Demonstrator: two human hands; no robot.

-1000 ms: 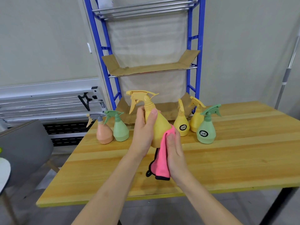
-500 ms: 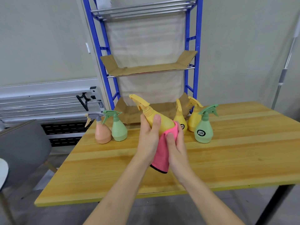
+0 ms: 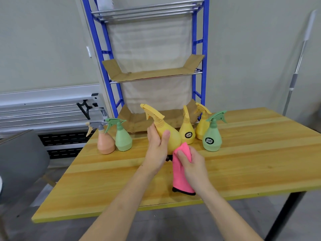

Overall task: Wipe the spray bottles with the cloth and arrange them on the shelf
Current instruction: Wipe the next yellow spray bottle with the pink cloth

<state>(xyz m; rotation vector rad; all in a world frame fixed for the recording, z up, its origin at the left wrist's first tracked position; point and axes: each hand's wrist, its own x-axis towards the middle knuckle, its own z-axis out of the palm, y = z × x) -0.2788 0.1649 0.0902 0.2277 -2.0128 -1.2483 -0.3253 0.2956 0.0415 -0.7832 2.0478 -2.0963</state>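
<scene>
Above the middle of the wooden table (image 3: 243, 171), a pear-shaped yellow plastic spray bottle (image 3: 169, 134) with a matching yellow trigger head is held tilted, nozzle pointing up and to the left. The left hand (image 3: 157, 150) grips its neck and upper body, thumb laid across the front. The right hand (image 3: 192, 164) clutches a bright pink cloth with a black hem (image 3: 182, 178), bunched against the bottle's base, the rest hanging toward the table's near edge. Near the far edge stand two more yellow spray bottles (image 3: 187, 133), and a green spray bottle (image 3: 212, 136) right of them; dark round labels show, their writing too small to read. Toward the far left corner stand a peach spray bottle (image 3: 105, 141) and another green bottle (image 3: 123, 138), just beside each other. Behind rises a blue metal shelf (image 3: 199, 54) lined with cardboard.
</scene>
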